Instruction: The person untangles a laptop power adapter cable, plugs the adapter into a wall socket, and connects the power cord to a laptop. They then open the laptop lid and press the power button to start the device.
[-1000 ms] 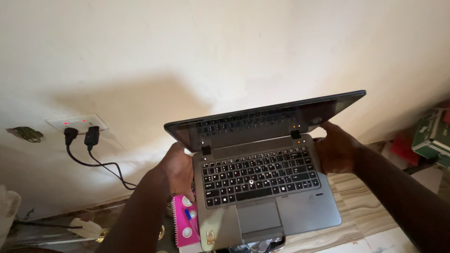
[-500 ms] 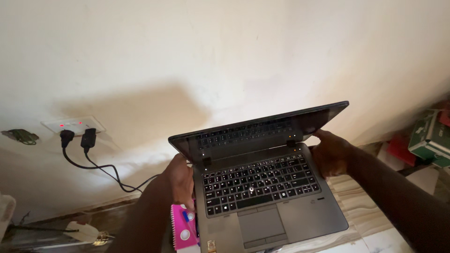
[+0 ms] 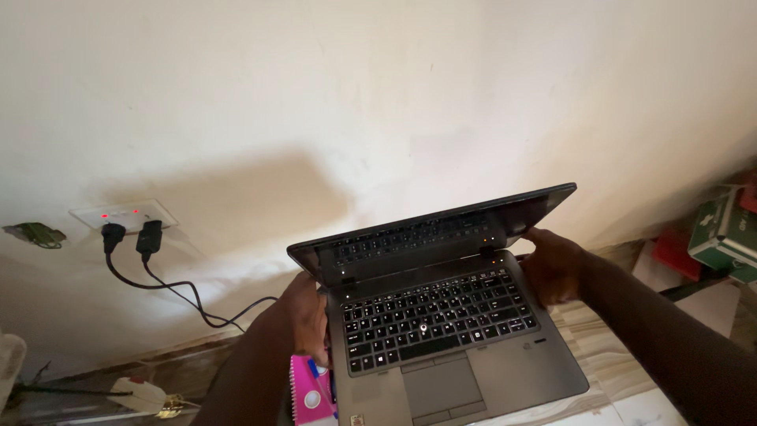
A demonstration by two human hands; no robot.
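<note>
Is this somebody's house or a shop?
Probably a room in a house. A bare pale wall carries a socket with two black plugs, an open grey laptop is being held, and boxes sit stacked at right.

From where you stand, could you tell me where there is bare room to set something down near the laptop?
Bare striped surface shows right of the laptop, under the right hand. The left is crowded: the left hand grips that edge above a pink notebook. Boxes fill the far right.

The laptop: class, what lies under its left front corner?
A pink spiral notebook pokes out beneath the laptop, beside the left hand. Under the right edge, a striped surface shows. The rest is covered.
</note>
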